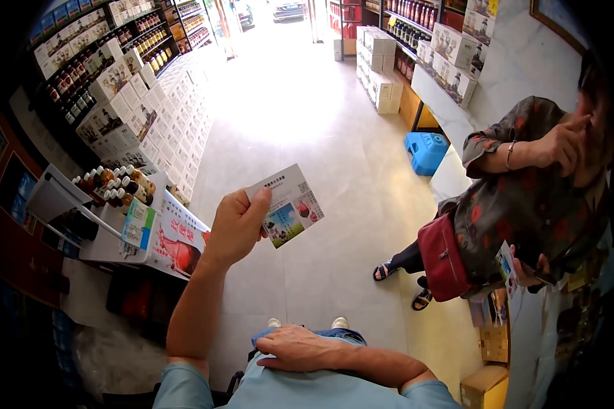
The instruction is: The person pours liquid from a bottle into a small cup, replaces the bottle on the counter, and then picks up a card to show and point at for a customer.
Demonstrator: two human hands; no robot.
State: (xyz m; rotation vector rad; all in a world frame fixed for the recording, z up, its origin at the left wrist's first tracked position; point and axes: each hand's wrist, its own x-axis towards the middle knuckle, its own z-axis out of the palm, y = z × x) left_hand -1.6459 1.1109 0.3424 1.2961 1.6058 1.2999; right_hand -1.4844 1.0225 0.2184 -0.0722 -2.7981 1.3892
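My left hand [237,228] is closed on a printed card [288,206], held out in front of me at about chest height. Dark text, a QR code and colour pictures show on the card, including a green field under blue sky. The thumb lies on top of the card and the fingers are mostly hidden beneath it. My right hand [300,347] rests across the front of my light blue shirt [293,388], near the waist. Its fingers lie loosely against the cloth, and nothing shows in them.
A person [532,184] with a red bag [443,259] stands at right, holding a leaflet and a dark object. Stacked white boxes [164,123] line the left; more boxes [378,68] stand right of the bright doorway. Small bottles [119,184] crowd a table; a blue case [426,151] sits on the floor.
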